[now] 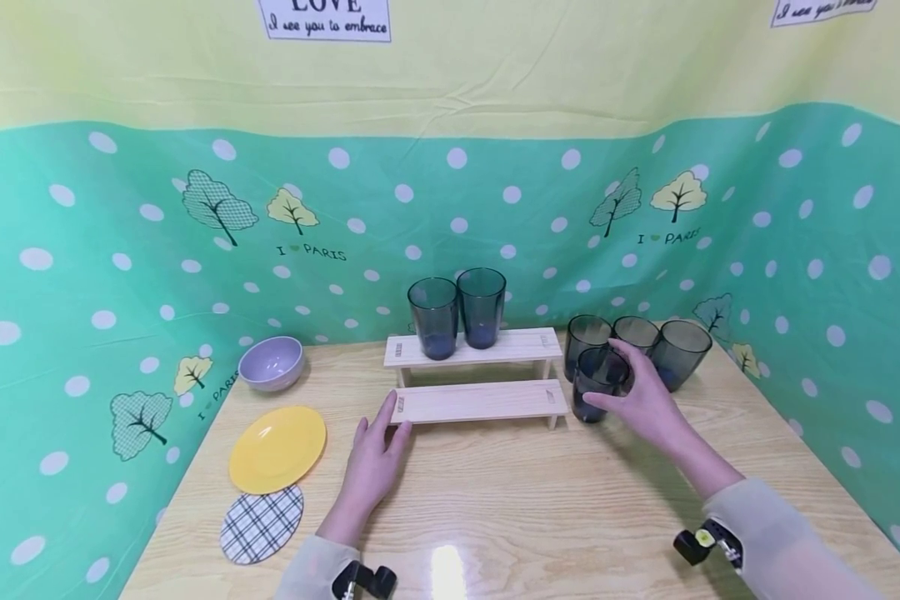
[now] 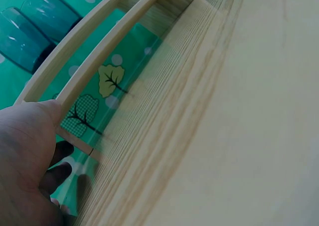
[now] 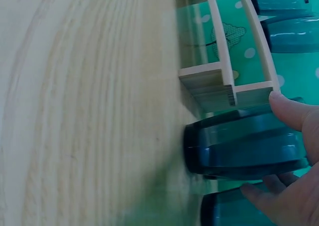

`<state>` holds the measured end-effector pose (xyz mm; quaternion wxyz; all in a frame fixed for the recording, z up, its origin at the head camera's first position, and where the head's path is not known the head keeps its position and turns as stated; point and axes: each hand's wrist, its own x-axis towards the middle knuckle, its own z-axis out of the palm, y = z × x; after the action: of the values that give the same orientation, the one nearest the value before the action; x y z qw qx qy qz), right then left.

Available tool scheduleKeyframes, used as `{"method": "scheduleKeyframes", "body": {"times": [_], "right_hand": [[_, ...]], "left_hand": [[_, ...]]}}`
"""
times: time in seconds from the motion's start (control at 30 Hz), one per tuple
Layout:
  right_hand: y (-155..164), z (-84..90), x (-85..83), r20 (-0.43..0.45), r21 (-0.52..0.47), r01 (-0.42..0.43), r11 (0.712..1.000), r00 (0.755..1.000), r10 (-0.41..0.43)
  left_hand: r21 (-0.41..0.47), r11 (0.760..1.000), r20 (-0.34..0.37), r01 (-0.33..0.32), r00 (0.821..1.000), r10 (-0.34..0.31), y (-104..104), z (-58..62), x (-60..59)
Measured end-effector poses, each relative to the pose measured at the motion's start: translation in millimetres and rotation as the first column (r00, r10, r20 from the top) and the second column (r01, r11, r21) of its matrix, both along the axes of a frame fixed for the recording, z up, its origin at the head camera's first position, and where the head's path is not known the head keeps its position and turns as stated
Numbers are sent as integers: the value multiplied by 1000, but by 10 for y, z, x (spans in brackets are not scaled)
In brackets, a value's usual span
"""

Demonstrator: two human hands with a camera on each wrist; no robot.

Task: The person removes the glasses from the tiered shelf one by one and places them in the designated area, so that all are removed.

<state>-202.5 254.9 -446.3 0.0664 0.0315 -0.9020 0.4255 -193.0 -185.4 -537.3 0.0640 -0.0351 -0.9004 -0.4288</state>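
Observation:
My left hand (image 1: 371, 467) is at the left end of the two-step wooden rack (image 1: 480, 402), its thumb on the front edge of the lower step and its index finger along that end. In the left wrist view, the thumb meets the wood and the other fingers are partly hidden in shade. To the right of the rack, my right hand (image 1: 648, 404) grips a dark tinted glass tumbler (image 3: 244, 146) near its rim, thumb on one side and fingers on the other. The tumbler is upright beside the lower step. Two similar tumblers (image 1: 483, 310) stand on the upper step.
Three more tumblers (image 1: 684, 350) stand close behind the gripped one. At the left are a purple bowl (image 1: 272, 364), a yellow plate (image 1: 277, 450) and a checked coaster (image 1: 261, 525), partly under the plate's edge. A dotted green cloth (image 1: 330, 292) walls the wooden table (image 1: 510, 517) at the back and sides.

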Motion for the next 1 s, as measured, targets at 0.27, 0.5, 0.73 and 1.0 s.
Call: {"method": "scheduleKeyframes", "body": {"times": [0.27, 0.5, 0.73, 1.0], "right_hand": [[6, 320, 26, -120, 28, 25, 999, 993, -21], [-145, 621, -47, -152, -16, -21, 1000, 988, 18], [-441, 757, -205, -184, -51, -87, 995, 980, 76], [-782, 842, -423, -194, -129, -182, 975, 969, 155]], "left_hand": [[10, 1000, 1, 8, 1000, -8, -8, 9, -15], [13, 1000, 1, 8, 1000, -8, -19, 23, -10], [18, 1000, -2, 5, 1000, -5, -10, 5, -6], [4, 1000, -20, 14, 1000, -14, -8, -12, 2]]}}
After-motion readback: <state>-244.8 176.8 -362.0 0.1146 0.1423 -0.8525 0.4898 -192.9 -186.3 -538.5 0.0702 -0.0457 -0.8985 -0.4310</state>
